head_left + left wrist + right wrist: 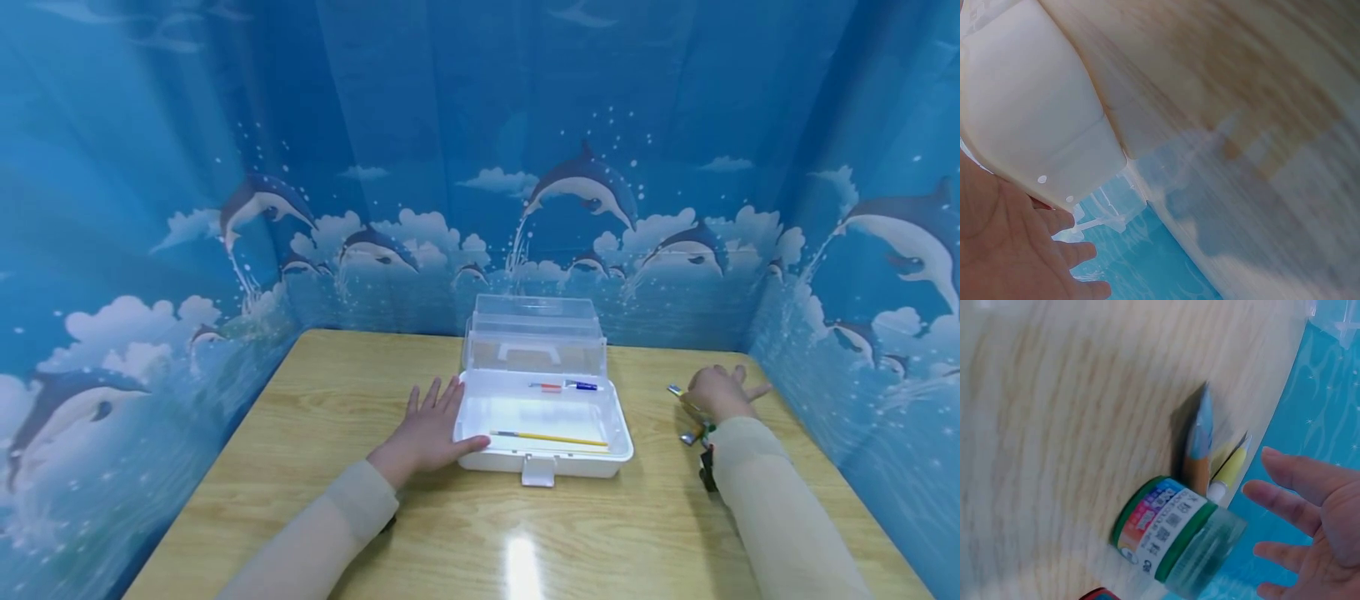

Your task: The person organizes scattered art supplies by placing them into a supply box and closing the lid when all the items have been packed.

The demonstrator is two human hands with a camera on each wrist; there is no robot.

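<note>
A white plastic box [542, 465] stands in the middle of the table with its clear lid [536, 333] tipped back. Inside lie a long yellow paintbrush [562, 438], a short orange-handled tool [551, 387] and a blue-handled one [583, 386]. My left hand [433, 433] rests on the box's left rim, fingers straight. At the right, my right hand [722, 393] hovers beside a paint jar [1175, 534] with green bands. Its fingers are spread and look apart from the jar. By the jar are a silver-tipped, brown-handled tool [1200, 440] and a yellow pointed thing [1232, 465].
A wooden table [315, 500] runs to blue dolphin-print curtains [420, 125] at the back and sides. A red-rimmed thing [1100, 594], mostly cut off, shows at the bottom of the right wrist view. The box's front latch [537, 472] hangs down.
</note>
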